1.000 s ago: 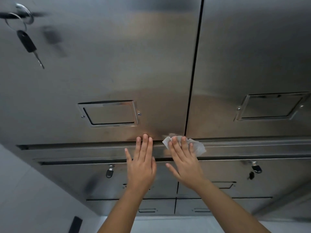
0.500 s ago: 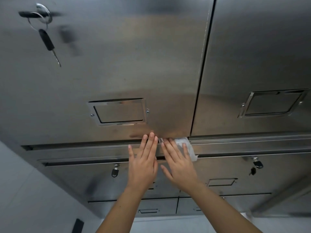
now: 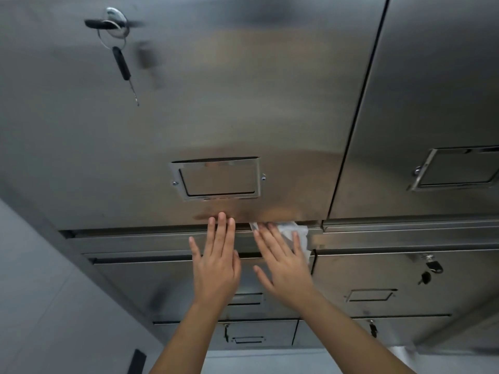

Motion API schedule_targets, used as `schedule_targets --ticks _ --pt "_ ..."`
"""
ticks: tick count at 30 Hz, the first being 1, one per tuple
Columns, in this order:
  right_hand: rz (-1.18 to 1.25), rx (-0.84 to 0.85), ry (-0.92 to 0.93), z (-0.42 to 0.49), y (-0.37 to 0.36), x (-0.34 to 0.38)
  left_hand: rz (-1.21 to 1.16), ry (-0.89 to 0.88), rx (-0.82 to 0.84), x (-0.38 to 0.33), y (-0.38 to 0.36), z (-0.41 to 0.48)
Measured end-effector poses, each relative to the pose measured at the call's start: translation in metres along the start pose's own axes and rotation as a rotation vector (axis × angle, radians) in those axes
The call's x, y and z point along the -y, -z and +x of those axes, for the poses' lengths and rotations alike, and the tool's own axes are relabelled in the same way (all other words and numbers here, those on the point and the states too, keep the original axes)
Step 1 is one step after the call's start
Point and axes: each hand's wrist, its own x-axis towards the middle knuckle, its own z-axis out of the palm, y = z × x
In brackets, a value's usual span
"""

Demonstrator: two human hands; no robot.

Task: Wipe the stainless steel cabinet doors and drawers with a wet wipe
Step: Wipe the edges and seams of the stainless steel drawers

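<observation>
Fingers (image 3: 272,242) of your right hand (image 3: 286,271) lie straight, pressing the wipe (image 3: 291,230) flat on the bottom edge of the left door (image 3: 229,103); left hand (image 3: 216,268) rests flat just beside, holding nothing. Press evenly, slide along the seam, stop the wipe bunching.

Soft, dim light is spreading evenly over the brushed steel cabinet door (image 3: 243,103). A warm brownish reflection is smearing across its lower part, and the chrome label frame (image 3: 216,194) is glinting. The key (image 3: 122,66) is throwing a blurred dark smudge to its right. Wide-angle distortion is bending the door seam (image 3: 359,103) toward the edge. The drawers (image 3: 378,273) below are sitting darker.
</observation>
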Motion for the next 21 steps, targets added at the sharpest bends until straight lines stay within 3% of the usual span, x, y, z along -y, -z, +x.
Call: schedule_targets --ticks 6,14,21 --pt "-0.056 -0.064 -0.039 0.000 -0.004 -0.001 0.001 0.036 -0.015 0.023 0.003 -0.005" --pt "0.193 -0.191 -0.023 0.014 -0.012 0.026 -0.003 0.032 -0.017 0.037 0.003 -0.009" --pt "0.019 -0.228 -0.015 0.017 -0.012 0.018 -0.015 0.023 0.006 0.027 0.001 -0.010"
